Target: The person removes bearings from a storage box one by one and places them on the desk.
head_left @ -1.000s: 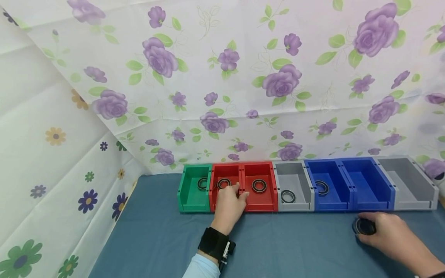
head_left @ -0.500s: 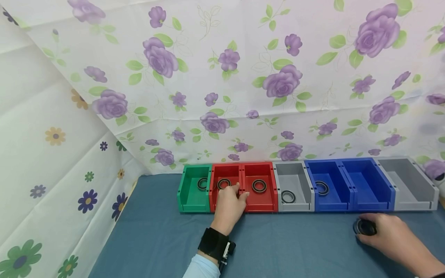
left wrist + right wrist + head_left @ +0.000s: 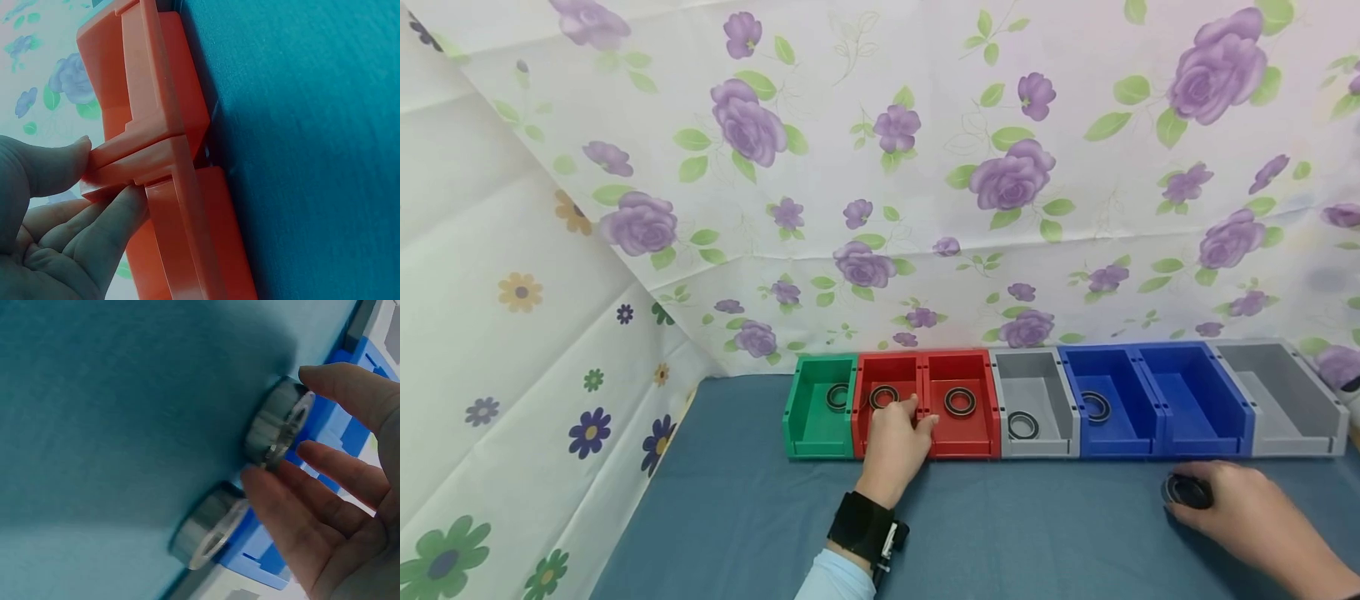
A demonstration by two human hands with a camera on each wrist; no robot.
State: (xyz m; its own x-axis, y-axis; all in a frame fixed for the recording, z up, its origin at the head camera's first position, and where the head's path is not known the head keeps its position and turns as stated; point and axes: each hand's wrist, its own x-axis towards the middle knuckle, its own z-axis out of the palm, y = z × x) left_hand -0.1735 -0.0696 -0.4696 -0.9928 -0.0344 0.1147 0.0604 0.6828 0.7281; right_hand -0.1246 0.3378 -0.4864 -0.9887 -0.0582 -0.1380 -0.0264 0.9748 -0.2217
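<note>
My left hand (image 3: 895, 446) pinches the adjoining front walls of two red bins, the left red bin (image 3: 870, 442) and the right red bin (image 3: 962, 437); thumb and fingers straddle that seam in the left wrist view. Below the blue bins, my right hand (image 3: 1243, 504) holds a ball bearing (image 3: 278, 422) by its rim between thumb and fingers, just over the cloth. A second bearing (image 3: 211, 526) sits beside the fingers in the right wrist view; in the head view I cannot separate it clearly from the held one.
A green bin (image 3: 820, 437), grey bin (image 3: 1037, 375), blue bin (image 3: 1108, 375), another blue bin (image 3: 1195, 400) and right-end grey bin (image 3: 1285, 400) complete the row. Single bearings lie in several bins, including the right red one. Blue cloth (image 3: 1037, 533) covers the table; a flowered curtain (image 3: 925, 208) hangs behind.
The bearing at my right hand tilts slightly, its top looking darker and its ring less visible. My left hand keeps its place on the red bins.
</note>
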